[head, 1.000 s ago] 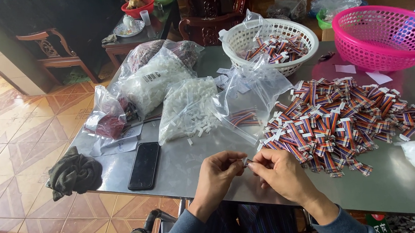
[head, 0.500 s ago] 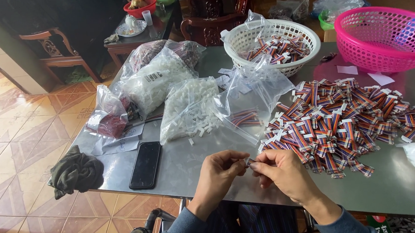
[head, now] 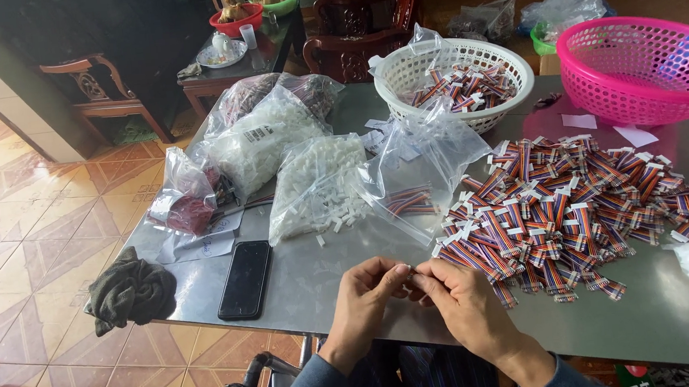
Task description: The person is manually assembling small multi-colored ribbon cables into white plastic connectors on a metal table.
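Your left hand [head: 366,292] and right hand [head: 461,300] meet at the near edge of the grey metal bench [head: 318,277], fingertips pinched together on a small piece between them. It is too hidden by the fingers to name, though it sits just beside the heap of short rainbow-striped ribbon cables with white plastic end connectors [head: 563,213]. Both sets of fingers are closed on that piece, held low over the bench and close to your body, which seems to steady fine work.

The heap lies loose and flat at your right, within easy reach. A clear soft plastic bag holding a few more striped cables [head: 421,179] slumps open toward you. To its left a bag of small white plastic pieces [head: 319,183] spills a few onto the bench. Further back, a white latticed plastic basket [head: 401,74] holds more cables, and a bright pink mesh basket [head: 638,68] stands to its right.

A black smartphone [head: 245,279] lies flat at your left, with a crumpled dark cloth [head: 131,290] at the corner.
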